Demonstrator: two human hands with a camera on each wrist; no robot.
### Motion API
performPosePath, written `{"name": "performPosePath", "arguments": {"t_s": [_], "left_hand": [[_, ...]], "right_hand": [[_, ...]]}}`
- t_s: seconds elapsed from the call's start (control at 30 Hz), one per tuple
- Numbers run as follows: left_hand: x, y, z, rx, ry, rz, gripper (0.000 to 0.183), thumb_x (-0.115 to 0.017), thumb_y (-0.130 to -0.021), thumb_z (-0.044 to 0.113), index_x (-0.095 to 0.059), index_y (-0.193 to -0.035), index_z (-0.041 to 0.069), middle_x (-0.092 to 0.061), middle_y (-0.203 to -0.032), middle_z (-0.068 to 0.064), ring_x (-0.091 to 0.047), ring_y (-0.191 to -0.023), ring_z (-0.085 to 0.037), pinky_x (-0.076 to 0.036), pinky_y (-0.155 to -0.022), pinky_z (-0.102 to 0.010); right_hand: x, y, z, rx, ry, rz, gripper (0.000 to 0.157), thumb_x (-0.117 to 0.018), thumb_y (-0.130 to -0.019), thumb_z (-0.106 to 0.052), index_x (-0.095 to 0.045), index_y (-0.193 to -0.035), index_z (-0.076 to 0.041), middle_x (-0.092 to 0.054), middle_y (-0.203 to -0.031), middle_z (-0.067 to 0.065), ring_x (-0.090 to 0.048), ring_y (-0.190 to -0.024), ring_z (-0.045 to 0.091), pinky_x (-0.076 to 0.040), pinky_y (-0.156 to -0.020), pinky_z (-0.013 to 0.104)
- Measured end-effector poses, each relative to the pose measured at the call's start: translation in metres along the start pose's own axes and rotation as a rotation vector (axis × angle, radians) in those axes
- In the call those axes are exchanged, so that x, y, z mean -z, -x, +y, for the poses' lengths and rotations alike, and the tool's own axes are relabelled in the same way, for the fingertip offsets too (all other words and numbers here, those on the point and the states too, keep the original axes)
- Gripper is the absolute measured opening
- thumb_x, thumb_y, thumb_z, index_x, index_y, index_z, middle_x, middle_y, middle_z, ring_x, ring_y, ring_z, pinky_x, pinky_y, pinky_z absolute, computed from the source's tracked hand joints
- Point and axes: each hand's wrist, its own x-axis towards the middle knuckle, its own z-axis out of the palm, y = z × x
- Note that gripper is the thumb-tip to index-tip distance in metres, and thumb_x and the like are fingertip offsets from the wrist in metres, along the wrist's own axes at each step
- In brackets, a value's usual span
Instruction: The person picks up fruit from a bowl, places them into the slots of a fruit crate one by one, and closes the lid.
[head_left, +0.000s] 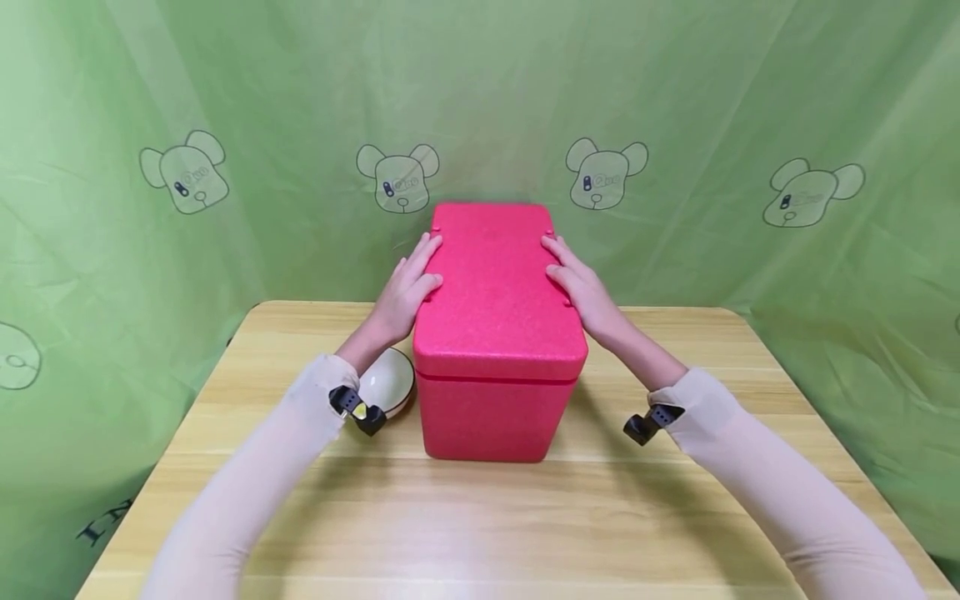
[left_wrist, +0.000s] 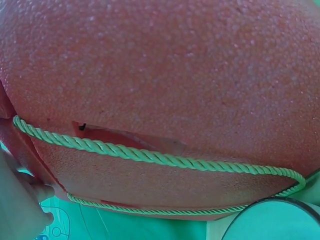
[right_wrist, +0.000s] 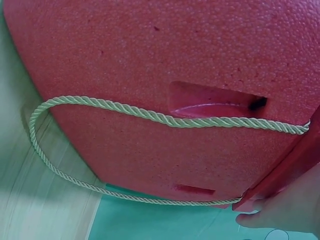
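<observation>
A red foam box [head_left: 487,421] stands upright on the table, with its red lid [head_left: 495,292] on top. At the lid's left edge my left hand [head_left: 401,296] rests with its fingertips on the rim. My right hand [head_left: 588,292] touches the opposite edge in much the same way, fingers extended. Green twisted rope loops hang along the box sides: one rope [left_wrist: 165,159] in the left wrist view, another rope [right_wrist: 165,119] in the right wrist view. Both ropes reach the lid seam. The far ends of some fingers are hidden behind the lid's edges.
A white bowl [head_left: 387,383] with a dark rim sits beside the box on the left, partly behind my wrist. The wooden table [head_left: 480,517] extends around the box. A green printed curtain [head_left: 495,100] hangs behind and at both sides.
</observation>
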Motion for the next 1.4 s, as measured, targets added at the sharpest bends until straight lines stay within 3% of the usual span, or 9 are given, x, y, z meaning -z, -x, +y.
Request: {"name": "performPosePath", "arguments": {"t_s": [0.2,0.37,0.5,0.6,0.73,0.97,1.17,1.4], "left_hand": [[0.0,0.0,-0.002,-0.008,-0.029,-0.008,0.068,-0.034,-0.099,0.032,-0.026,-0.161,0.006,-0.014,-0.171,-0.011,-0.011,-0.16,-0.02,0.0,-0.127,-0.054],[0.004,0.001,0.0,-0.002,-0.108,-0.042,0.068,-0.033,-0.1,0.035,-0.023,-0.162,0.009,-0.014,-0.171,-0.008,-0.013,-0.16,-0.02,0.0,-0.127,-0.054],[0.005,0.002,-0.002,0.008,-0.139,-0.066,0.069,-0.03,-0.101,0.038,-0.019,-0.163,0.011,-0.011,-0.172,-0.007,-0.01,-0.16,-0.02,0.002,-0.127,-0.053],[0.005,0.003,-0.003,0.013,-0.12,-0.075,0.07,-0.029,-0.101,0.039,-0.016,-0.164,0.012,-0.008,-0.172,-0.007,-0.008,-0.16,-0.02,0.003,-0.127,-0.054],[0.005,0.005,-0.003,0.012,-0.098,-0.085,0.07,-0.028,-0.102,0.04,-0.015,-0.164,0.012,-0.006,-0.173,-0.006,-0.008,-0.16,-0.02,0.002,-0.127,-0.054],[0.019,-0.009,-0.006,0.032,-0.211,-0.157,0.073,-0.037,-0.102,0.045,-0.016,-0.164,0.012,-0.008,-0.172,-0.007,-0.008,-0.16,-0.028,0.002,-0.126,-0.055],[0.023,-0.031,-0.014,0.071,-0.163,-0.191,0.075,-0.039,-0.102,0.045,-0.013,-0.164,0.012,-0.006,-0.172,-0.008,-0.006,-0.16,-0.028,0.003,-0.127,-0.053],[0.018,-0.037,-0.019,0.08,-0.053,-0.186,0.075,-0.04,-0.103,0.042,-0.007,-0.165,0.013,0.002,-0.173,-0.007,-0.001,-0.16,-0.022,0.0,-0.128,-0.05]], "right_hand": [[0.001,0.0,0.004,0.01,0.014,-0.002,0.058,-0.038,-0.107,-0.027,-0.025,-0.163,-0.02,-0.003,-0.173,-0.001,-0.009,-0.159,0.018,-0.038,-0.097,0.027],[0.003,0.0,0.005,0.015,0.032,-0.004,0.058,-0.04,-0.106,-0.027,-0.026,-0.162,-0.019,-0.004,-0.173,0.0,-0.007,-0.16,0.019,-0.035,-0.111,0.041],[0.004,-0.001,0.006,0.027,0.059,-0.009,0.058,-0.041,-0.106,-0.027,-0.027,-0.162,-0.018,-0.005,-0.173,0.002,-0.005,-0.16,0.02,-0.022,-0.123,0.05],[0.004,-0.001,0.007,0.041,0.068,-0.01,0.058,-0.042,-0.106,-0.026,-0.028,-0.162,-0.016,-0.005,-0.172,0.004,-0.005,-0.16,0.021,-0.015,-0.126,0.05],[0.004,-0.001,0.006,0.057,0.059,-0.017,0.059,-0.042,-0.106,-0.024,-0.027,-0.162,-0.014,-0.005,-0.172,0.006,-0.004,-0.16,0.021,-0.013,-0.127,0.05],[0.014,-0.009,-0.002,0.006,0.174,-0.103,0.064,-0.042,-0.106,-0.034,-0.02,-0.164,-0.017,0.003,-0.173,0.004,0.003,-0.16,0.026,-0.007,-0.126,0.057],[0.022,-0.038,0.001,-0.007,0.265,-0.153,0.07,-0.04,-0.107,-0.043,-0.013,-0.164,-0.014,0.007,-0.172,0.008,0.007,-0.16,0.029,0.0,-0.126,0.057],[0.024,-0.049,0.005,-0.023,0.252,-0.16,0.073,-0.042,-0.106,-0.042,-0.007,-0.165,-0.015,0.008,-0.172,0.008,0.008,-0.16,0.027,0.0,-0.127,0.056]]}}
